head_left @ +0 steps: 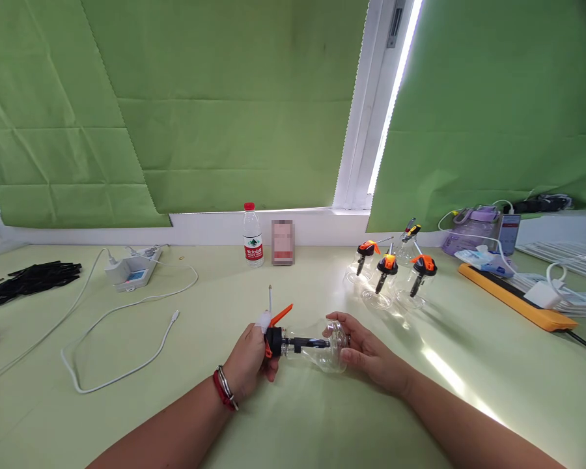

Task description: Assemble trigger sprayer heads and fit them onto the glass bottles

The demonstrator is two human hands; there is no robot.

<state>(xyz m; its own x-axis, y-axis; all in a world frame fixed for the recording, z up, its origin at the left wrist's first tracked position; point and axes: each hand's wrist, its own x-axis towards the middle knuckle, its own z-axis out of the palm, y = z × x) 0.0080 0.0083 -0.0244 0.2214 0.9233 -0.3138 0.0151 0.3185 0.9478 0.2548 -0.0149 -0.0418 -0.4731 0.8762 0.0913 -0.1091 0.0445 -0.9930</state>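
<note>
A clear plastic spray bottle (322, 348) lies sideways between my hands, just above the pale green table (322, 423). My left hand (249, 361) is closed around its black and orange trigger head (275, 332), whose thin nozzle points up. My right hand (366, 355) is wrapped around the bottle's round clear base. A red and silver bracelet sits on my left wrist.
Several finished spray bottles (388, 277) stand at the right rear. A water bottle (252, 236) and a small card (282, 242) stand by the wall. A white charger (129, 272) with its cable lies left, black parts (27, 280) far left, an orange power strip (517, 298) right.
</note>
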